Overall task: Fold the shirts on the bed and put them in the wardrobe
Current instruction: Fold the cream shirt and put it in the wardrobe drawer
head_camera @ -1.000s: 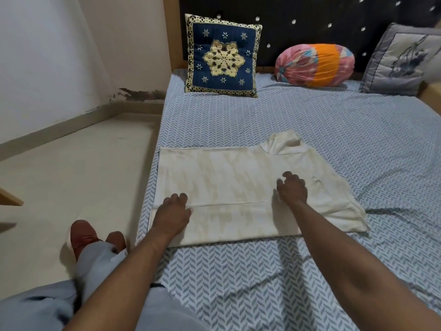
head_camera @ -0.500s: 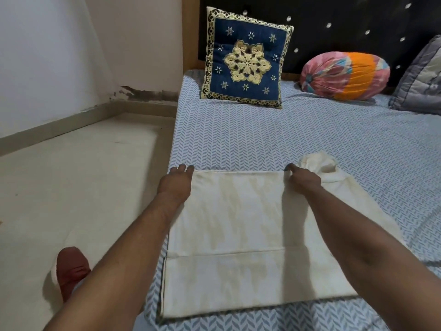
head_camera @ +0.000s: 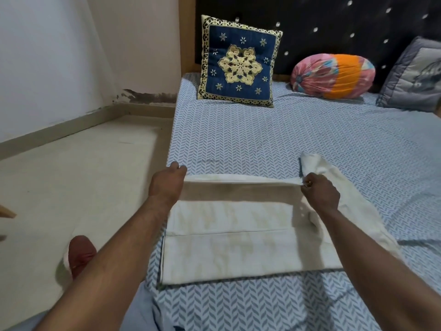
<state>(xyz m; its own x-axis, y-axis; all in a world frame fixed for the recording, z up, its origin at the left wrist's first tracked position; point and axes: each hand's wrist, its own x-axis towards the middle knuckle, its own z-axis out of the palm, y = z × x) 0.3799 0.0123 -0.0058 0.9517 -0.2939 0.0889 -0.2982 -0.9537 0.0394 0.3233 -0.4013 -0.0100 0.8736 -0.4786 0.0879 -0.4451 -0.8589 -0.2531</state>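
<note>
A cream shirt (head_camera: 229, 249) lies partly folded on the blue patterned bed (head_camera: 274, 144), near its left edge. Its near long side lies folded over, with a seam line across the middle. My left hand (head_camera: 168, 185) grips the far edge of the shirt at its left corner. My right hand (head_camera: 319, 192) pinches the same far edge near the collar. Between the two hands that edge is lifted off the bed and stretched taut. The collar (head_camera: 310, 163) and a sleeve trail off to the right beyond my right hand.
A navy embroidered cushion (head_camera: 238, 60), a pink and orange bolster (head_camera: 334, 75) and a grey pillow (head_camera: 415, 77) line the dark headboard. Beige floor (head_camera: 78, 182) lies left of the bed, with my red slipper (head_camera: 80, 255) on it. No wardrobe is in view.
Both hands moved from the shirt's near fold to its far edge, took hold of it, and have lifted it off the bed toward me.
</note>
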